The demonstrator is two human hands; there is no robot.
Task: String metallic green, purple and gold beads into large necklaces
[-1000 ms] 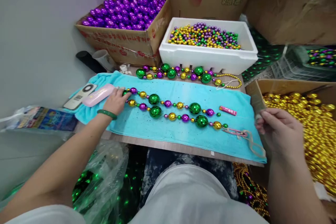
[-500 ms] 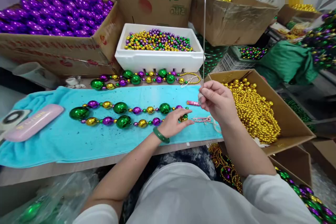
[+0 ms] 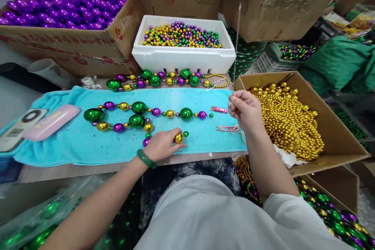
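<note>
on the teal towel (image 3: pixel 88 148), left hand (image 3: pixel 159 146) pinches the green-purple-gold bead strand (image 3: pixel 137 114); right hand (image 3: pixel 244 109) grips a needle (image 3: pixel 236 43).

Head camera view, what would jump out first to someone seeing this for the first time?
The bead string of green, purple and gold balls on the turquoise towel, its near end pinched by the left hand. The right hand holds a long needle upright. Behind left, a box of purple beads; at right, a box of gold beads.
</note>
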